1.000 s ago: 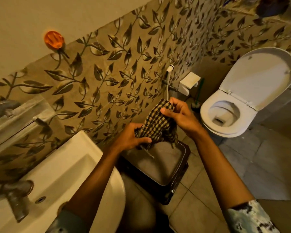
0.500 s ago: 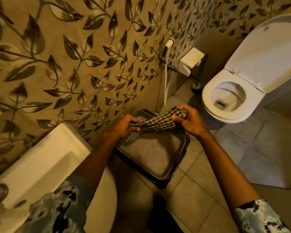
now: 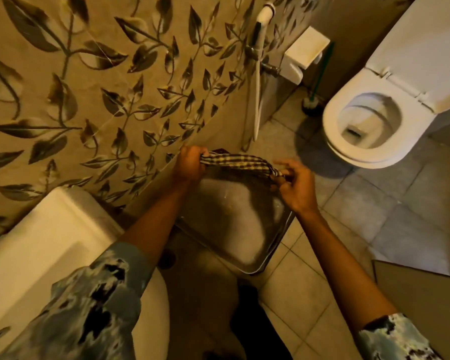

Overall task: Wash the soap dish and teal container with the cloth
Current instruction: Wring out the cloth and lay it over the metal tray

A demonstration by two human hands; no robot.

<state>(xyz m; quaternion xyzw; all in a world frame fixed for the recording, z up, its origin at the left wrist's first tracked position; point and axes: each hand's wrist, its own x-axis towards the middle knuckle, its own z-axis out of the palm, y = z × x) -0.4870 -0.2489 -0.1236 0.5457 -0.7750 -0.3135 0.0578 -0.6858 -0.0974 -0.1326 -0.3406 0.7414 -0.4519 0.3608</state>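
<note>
So, tallied up: two bare hands are counted, the left hand point(image 3: 190, 167) and the right hand point(image 3: 296, 188), plus two blue-grey blotchy fabric sleeves, the left sleeve point(image 3: 89, 307) and the right sleeve point(image 3: 395, 339), and just one brown-and-white checked cloth point(image 3: 240, 162). Only one each is found of the rest: one grey rectangular metal tray point(image 3: 244, 229), one white ceramic sink point(image 3: 50, 229), one white toilet with a raised lid point(image 3: 369, 157), one green-handled toilet brush point(image 3: 311, 103), one white hand sprayer on the wall point(image 3: 264, 14) and one white boxy wall holder point(image 3: 307, 49). The leaf-print wall tiles point(image 3: 115, 100) and beige floor tiles point(image 3: 374, 203) can't really be counted, being cut off at the edges.
</note>
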